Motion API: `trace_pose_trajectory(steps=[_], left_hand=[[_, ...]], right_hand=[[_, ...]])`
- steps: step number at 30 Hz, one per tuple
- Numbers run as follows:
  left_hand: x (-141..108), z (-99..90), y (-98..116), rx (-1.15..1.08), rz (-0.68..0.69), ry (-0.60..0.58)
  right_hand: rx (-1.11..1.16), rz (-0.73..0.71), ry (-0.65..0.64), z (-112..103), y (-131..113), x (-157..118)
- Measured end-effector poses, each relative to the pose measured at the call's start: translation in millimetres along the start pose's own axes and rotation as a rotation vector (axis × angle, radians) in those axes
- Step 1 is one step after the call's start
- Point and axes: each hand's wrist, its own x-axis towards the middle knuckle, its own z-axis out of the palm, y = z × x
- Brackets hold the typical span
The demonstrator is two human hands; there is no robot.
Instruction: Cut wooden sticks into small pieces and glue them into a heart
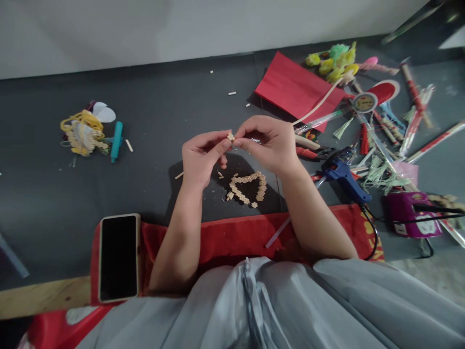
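Note:
Above the dark table, my left hand point(199, 157) and my right hand point(272, 141) meet at the fingertips. Between them is a small pale flower-shaped cluster point(231, 137) of short wooden-looking pieces. Both hands are closed in a pinch on it, the left from one side and the right from the other. Just below, on the table, lies a roughly heart-shaped outline point(262, 185) of similar little clusters, with a gap near its bottom. A few loose short pieces point(221, 175) are scattered beside it.
A phone point(119, 257) lies on a red cloth point(225, 237) along the front edge. To the right are a blue glue gun point(341, 172), a purple box point(412, 213) with a cord, red paper point(290, 87) and craft sticks. Yellow yarn point(82, 128) and a teal tube point(116, 140) lie left.

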Motion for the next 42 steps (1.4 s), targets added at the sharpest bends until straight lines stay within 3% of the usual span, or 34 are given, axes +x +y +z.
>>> trace_pose_trajectory(steps=[6,17,36,42], left_hand=[[-0.9,1.8,0.9,0.076,0.173,0.032],[-3.5,3.4,6.6,0.130,0.088,0.064],[-7.4,3.6,4.9,0.182,0.103,0.053],[-5.2,1.7,7.5,0.201,0.223,-0.020]], right_hand=[[-0.095,-0.123,0.035,0.2,1.6,0.3],[-0.153,-0.175,0.040,-0.8,4.6,-0.4],[-0.066,0.050,-0.001,-2.4,0.6,-1.0],[0.024,0.120,0.037,0.3,1.1,-1.8]])
